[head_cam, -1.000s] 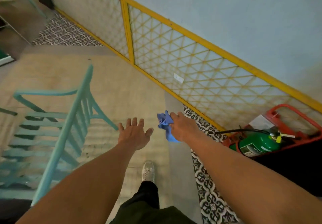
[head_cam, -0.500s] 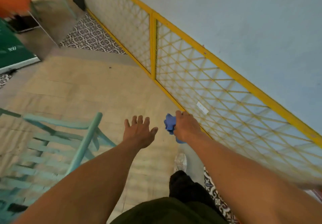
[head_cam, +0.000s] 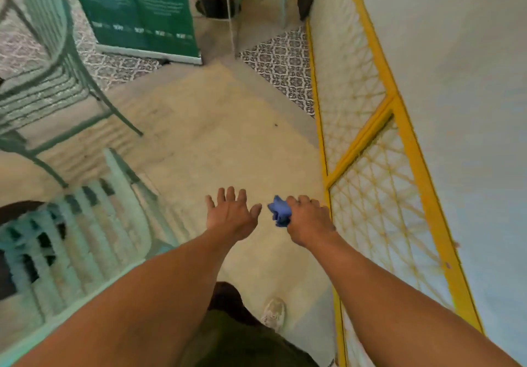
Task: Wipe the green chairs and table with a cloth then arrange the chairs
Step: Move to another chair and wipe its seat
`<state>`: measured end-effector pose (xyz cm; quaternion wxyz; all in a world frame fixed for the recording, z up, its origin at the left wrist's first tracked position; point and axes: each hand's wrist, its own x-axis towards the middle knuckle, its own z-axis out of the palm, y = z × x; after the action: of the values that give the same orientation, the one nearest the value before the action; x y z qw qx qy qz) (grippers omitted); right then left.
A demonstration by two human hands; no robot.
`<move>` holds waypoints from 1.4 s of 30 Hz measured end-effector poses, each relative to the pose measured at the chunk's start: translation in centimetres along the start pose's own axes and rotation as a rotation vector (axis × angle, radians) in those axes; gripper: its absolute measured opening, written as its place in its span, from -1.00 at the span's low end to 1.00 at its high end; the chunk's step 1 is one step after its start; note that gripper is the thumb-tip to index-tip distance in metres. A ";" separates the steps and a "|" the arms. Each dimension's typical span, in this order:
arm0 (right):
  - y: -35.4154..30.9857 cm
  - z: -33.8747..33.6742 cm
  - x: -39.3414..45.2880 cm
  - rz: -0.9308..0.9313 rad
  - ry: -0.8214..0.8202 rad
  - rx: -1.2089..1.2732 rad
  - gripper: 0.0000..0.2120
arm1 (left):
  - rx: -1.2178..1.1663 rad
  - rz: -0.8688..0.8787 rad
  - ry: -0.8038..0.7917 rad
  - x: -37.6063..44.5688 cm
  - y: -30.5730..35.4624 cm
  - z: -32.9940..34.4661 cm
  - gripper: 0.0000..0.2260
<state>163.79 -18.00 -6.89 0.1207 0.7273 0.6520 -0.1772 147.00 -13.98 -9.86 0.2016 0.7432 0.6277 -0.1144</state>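
Blue cloth (head_cam: 280, 214); blurred, seemingly pale-green chair (head_cam: 71, 241); yellow lattice (head_cam: 368, 138).

View swings left: a second green chair (head_cam: 48, 64) and a green banner (head_cam: 137, 10) now fill the upper left, and the fire extinguisher is gone from the lower right.
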 end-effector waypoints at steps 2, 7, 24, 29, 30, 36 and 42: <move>-1.2 -1.8 3.9 -0.088 -0.022 -0.042 -0.49 | -0.058 -0.116 0.023 1.8 -1.5 -1.1 -0.39; -7.4 -4.3 13.7 -0.334 -0.046 -0.199 -0.49 | -0.202 -0.355 0.074 6.3 -6.7 -2.6 -0.39; -44.1 -6.1 28.3 -1.314 -0.148 -0.651 -0.48 | -0.736 -1.371 0.299 9.3 -30.2 -3.5 -0.42; -53.1 -2.9 27.3 -1.632 -0.189 -0.752 -0.46 | -0.907 -1.677 0.273 7.6 -32.4 -0.1 -0.45; -54.5 -2.0 27.2 -1.682 -0.206 -0.769 -0.46 | -0.949 -1.720 0.264 7.6 -32.7 0.6 -0.46; -60.7 5.8 28.7 -1.880 -0.388 -0.820 -0.45 | -1.030 -1.950 0.127 8.7 -34.4 6.4 -0.51; -66.2 16.1 29.8 -1.942 -0.463 -0.776 -0.45 | -1.038 -2.013 0.132 8.9 -39.0 16.2 -0.51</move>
<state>99.13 10.38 -30.18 0.2718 -0.2422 0.9247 -0.1115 111.80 -8.19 -34.22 0.2683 -0.2681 0.9210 0.0889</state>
